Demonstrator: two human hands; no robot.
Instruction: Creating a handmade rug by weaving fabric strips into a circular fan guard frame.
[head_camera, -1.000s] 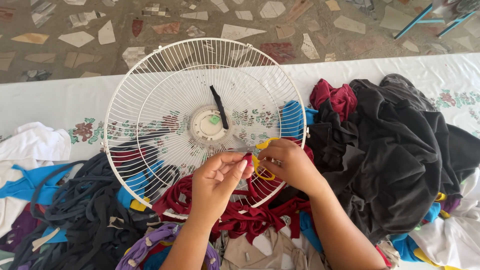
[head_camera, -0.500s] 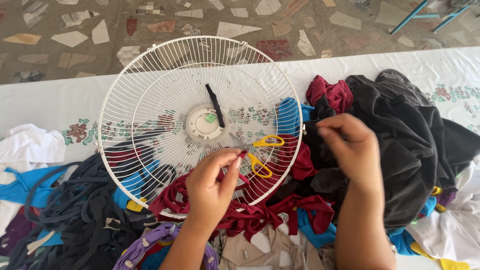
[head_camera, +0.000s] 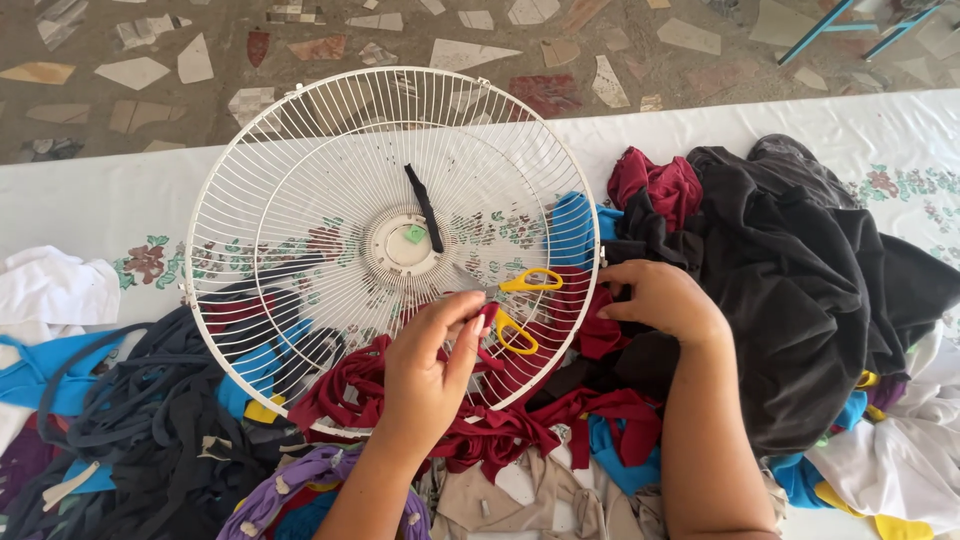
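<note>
Fingers (head_camera: 470, 318) of the left hand (head_camera: 425, 375) are pinching a soft dark red cloth strip (head_camera: 487, 312) at the white round wire fan guard (head_camera: 300, 180); it is looking light and limp, best gripped near its end, while right hand (head_camera: 665, 300) fingers are resting spread on the cloth pile (head_camera: 800, 280)

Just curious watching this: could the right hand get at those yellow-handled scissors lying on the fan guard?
Probably yes. The right hand rests at the guard's rim, and the scissors lie on top of the white fan guard just beside it, with nothing covering them. The left hand is close but not blocking.
</note>
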